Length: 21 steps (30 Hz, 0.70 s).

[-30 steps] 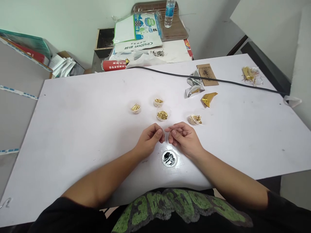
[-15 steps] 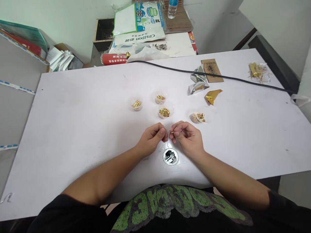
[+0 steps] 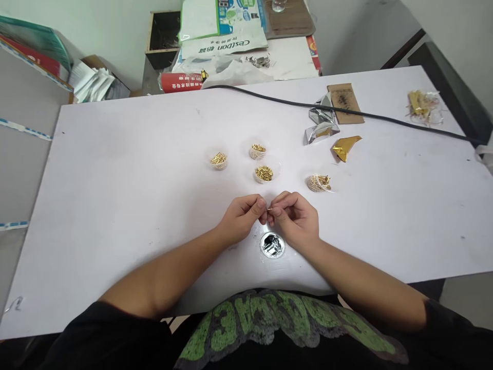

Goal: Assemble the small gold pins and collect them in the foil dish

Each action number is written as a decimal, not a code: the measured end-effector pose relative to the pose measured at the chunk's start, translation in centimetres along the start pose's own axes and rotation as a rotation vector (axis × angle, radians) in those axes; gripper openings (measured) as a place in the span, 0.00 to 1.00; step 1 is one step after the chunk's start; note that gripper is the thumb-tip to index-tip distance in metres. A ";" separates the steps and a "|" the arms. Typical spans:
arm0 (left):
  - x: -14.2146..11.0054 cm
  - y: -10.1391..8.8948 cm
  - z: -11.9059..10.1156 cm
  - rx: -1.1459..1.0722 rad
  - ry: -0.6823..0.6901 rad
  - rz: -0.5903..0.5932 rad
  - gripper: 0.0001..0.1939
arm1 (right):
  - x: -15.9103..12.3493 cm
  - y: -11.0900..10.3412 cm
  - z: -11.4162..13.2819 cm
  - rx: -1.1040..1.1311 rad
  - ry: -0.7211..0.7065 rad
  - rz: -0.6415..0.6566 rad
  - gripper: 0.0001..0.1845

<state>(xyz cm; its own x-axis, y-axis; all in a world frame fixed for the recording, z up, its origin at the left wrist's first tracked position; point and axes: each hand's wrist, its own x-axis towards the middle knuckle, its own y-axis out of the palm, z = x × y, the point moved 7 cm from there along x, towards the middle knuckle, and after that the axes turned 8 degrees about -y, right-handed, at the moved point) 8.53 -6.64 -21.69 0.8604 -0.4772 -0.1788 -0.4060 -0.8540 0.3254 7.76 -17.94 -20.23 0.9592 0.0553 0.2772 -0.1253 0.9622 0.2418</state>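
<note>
Over the white table, my right hand [image 3: 298, 218] pinches a thin gold-coloured metal pin [image 3: 270, 209] between thumb and fingers. The pin's left end reaches the fingertips of my left hand [image 3: 244, 216], which is closed with thumb against forefinger; what lies inside that pinch is hidden. Just below the hands sits a round, shallow dish [image 3: 272, 245] with something dark and shiny in it. Beyond the hands stand small clear cups of gold-coloured metal pieces: a left cup [image 3: 219, 161], a back cup [image 3: 258, 151], a middle cup [image 3: 264, 174] and a right cup [image 3: 319, 183].
A black cable [image 3: 285, 104] crosses the table's far side. Near it lie silver foil [image 3: 322, 131], a gold foil piece [image 3: 345, 148], brown cardboard [image 3: 346, 104] and a clear bag of gold-coloured pieces [image 3: 423, 107]. Papers and bags [image 3: 227, 46] are piled behind the table.
My hands have come closer together, and the pin in my right hand now meets the fingertips of my left. The camera view has shifted slightly.
</note>
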 end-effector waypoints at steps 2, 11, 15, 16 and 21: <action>0.0 0.0 -0.1 0.015 -0.001 -0.002 0.26 | -0.1 0.2 -0.2 0.022 -0.005 0.000 0.10; 0.1 -0.3 -0.1 0.024 -0.036 -0.060 0.29 | -0.5 0.8 -0.4 -0.019 -0.038 0.038 0.10; 0.1 -0.4 0.1 0.024 -0.046 -0.075 0.29 | -0.4 0.9 -0.1 -0.070 -0.079 0.054 0.09; 0.1 -0.4 0.1 0.022 -0.050 -0.076 0.29 | -0.4 0.9 0.0 -0.090 -0.086 0.056 0.09; 0.1 -0.3 0.2 0.010 -0.058 -0.074 0.29 | -0.3 0.9 0.2 -0.167 -0.123 0.058 0.10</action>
<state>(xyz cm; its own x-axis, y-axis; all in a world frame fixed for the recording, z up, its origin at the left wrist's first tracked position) 8.71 -6.46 -21.97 0.8691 -0.4233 -0.2557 -0.3449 -0.8894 0.3002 7.29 -17.12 -19.87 0.9123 0.0888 0.3997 -0.1260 0.9897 0.0679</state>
